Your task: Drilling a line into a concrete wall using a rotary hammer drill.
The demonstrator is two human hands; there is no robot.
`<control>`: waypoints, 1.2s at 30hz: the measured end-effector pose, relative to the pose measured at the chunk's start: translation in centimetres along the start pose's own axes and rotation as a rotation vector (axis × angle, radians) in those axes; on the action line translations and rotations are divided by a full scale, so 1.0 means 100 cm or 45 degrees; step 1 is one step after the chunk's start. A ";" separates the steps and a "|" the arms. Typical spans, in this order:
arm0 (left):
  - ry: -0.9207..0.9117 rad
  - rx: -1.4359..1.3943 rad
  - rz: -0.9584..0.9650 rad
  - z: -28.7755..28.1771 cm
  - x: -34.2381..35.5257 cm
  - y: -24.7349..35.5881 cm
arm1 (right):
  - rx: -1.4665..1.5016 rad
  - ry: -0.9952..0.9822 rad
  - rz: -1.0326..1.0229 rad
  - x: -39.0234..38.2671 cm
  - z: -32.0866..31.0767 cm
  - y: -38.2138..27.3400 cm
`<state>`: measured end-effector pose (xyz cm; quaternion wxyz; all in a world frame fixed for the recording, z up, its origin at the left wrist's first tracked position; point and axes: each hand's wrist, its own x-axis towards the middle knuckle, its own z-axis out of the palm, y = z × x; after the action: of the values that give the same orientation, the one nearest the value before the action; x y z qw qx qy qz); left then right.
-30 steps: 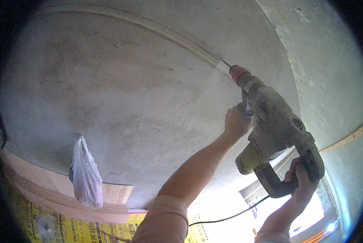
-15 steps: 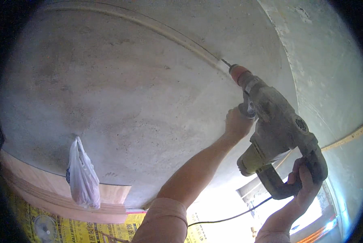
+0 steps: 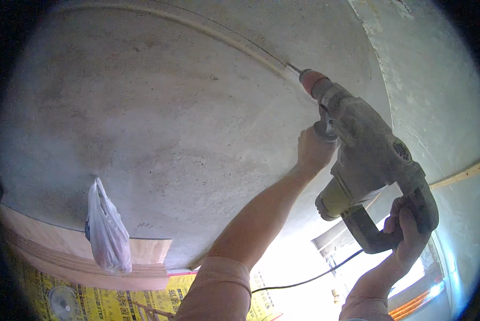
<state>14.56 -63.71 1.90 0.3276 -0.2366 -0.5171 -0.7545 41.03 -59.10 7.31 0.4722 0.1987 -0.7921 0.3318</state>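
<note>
I hold a dusty grey rotary hammer drill (image 3: 365, 136) with a reddish collar. My left hand (image 3: 315, 147) is closed on its side handle, and my right hand (image 3: 406, 227) grips the rear loop handle. The bit (image 3: 294, 68) points up-left and meets, or nearly meets, the grey concrete surface (image 3: 159, 107) at a pale groove with a thin dark line alongside. Whether the tip is sunk in is too small to tell. A black cord (image 3: 309, 281) runs from the drill's rear handle.
A white plastic bag (image 3: 108, 230) hangs at the left, before stacked wooden sheets (image 3: 149, 249). Behind are yellow printed sheeting (image 3: 175, 289) and a fan (image 3: 60, 299). A wooden batten (image 3: 459, 174) runs along the right wall, with orange pipes (image 3: 411, 305) below.
The drill's bit and both my hands have moved upward in the picture, the tip shifting slightly left along the groove. The hanging bag now appears slightly further left.
</note>
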 end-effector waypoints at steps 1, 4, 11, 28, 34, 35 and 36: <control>-0.003 0.003 -0.021 -0.005 0.001 0.004 | 0.024 0.030 0.037 -0.001 0.000 0.001; 0.045 0.047 0.063 0.002 0.007 -0.010 | 0.030 0.047 0.059 0.001 0.000 0.008; 0.038 -0.054 0.067 0.004 0.008 -0.009 | 0.035 0.068 0.061 0.001 0.002 0.008; -0.004 -0.089 0.005 0.006 0.011 -0.011 | 0.018 0.017 0.091 0.009 -0.009 0.017; -0.034 0.022 -0.062 0.002 0.008 0.002 | 0.053 -0.027 0.063 0.014 -0.009 0.016; -0.037 0.018 -0.067 0.005 0.007 -0.002 | 0.019 -0.072 0.059 0.016 -0.013 0.015; 0.002 -0.035 -0.032 0.010 0.009 -0.007 | -0.014 -0.116 0.054 0.017 -0.015 0.015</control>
<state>13.44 -62.82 2.41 0.3154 -0.2340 -0.5093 -0.7657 40.23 -56.96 8.77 0.4295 0.1943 -0.8187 0.3279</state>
